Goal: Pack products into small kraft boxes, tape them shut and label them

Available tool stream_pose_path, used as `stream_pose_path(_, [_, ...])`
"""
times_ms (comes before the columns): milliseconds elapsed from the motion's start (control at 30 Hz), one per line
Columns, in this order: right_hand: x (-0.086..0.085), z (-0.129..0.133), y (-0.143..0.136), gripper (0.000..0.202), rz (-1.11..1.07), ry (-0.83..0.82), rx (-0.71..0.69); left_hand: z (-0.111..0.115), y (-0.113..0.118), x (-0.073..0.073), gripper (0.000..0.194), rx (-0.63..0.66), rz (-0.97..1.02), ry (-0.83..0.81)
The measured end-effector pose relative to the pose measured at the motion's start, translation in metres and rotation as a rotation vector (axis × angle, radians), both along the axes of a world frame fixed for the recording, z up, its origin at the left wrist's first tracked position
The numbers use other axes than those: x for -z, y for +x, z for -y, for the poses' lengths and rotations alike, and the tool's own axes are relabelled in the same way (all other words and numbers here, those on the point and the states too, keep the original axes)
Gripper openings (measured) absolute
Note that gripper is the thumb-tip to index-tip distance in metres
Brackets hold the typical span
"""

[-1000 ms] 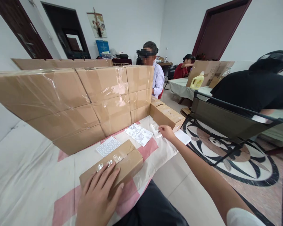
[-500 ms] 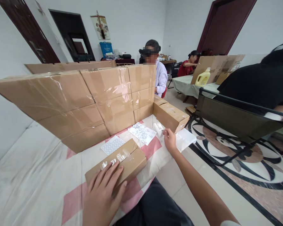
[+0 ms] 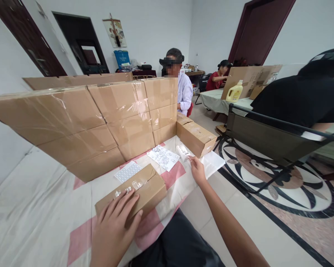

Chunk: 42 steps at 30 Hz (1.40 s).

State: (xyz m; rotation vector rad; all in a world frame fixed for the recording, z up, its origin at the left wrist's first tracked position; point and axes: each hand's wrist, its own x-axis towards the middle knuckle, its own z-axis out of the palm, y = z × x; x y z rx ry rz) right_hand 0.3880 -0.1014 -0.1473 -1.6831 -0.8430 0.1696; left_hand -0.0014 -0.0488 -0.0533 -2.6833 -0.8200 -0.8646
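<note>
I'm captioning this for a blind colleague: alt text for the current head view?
A person's left hand rests on a cardboard box on a cloth-covered table, while the right hand is beside a small white object. Two patterned sheets lie beyond the box, before a wall of stacked, taped cartons. Other people are in the background.

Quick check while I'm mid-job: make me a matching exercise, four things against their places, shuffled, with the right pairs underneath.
1. Left hand
2. Right hand
3. Yellow jug
4. Blue bin

A. Below the wall hanging
B. Close to the white item
C. On the far table
D. Resting on a cardboard box

Pairs: 1-D, 2-B, 3-C, 4-A
</note>
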Motion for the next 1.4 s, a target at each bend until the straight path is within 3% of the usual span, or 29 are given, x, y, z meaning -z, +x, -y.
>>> stream_pose_path(233, [0.002,0.010,-0.003,0.014,-0.241,0.136,-0.044,0.001,0.000,-0.006,0.036,0.001,-0.018,0.002])
stream_pose_path(467, [-0.010,0.015,-0.014,0.030,-0.350,0.182,-0.060,0.006,0.001,-0.008,0.035,-0.009,-0.037,0.026])
stream_pose_path(733, [-0.016,0.016,-0.007,0.031,-0.443,0.050,0.037,0.011,0.001,-0.004,0.035,-0.010,-0.002,-0.002])
stream_pose_path(900, [-0.033,0.009,0.005,0.043,-0.277,-0.048,0.051,0.020,0.001,-0.004,0.034,0.006,0.011,0.021])
stream_pose_path(1033, [-0.052,-0.015,0.019,0.050,-0.141,-0.175,-0.033,0.021,0.002,-0.004,0.034,0.010,0.012,0.049])
stream_pose_path(1167, [-0.064,-0.036,0.028,0.025,-0.139,-0.325,-0.120,0.017,0.003,-0.005,0.033,0.004,0.018,0.043])
stream_pose_path(1267, [-0.069,-0.034,0.032,0.014,-0.171,-0.347,-0.184,0.013,0.003,-0.004,0.033,-0.007,0.023,0.029])
stream_pose_path(1400, [-0.070,-0.017,0.036,0.026,-0.267,-0.265,-0.221,0.008,0.002,-0.003,0.033,-0.010,0.018,0.026])
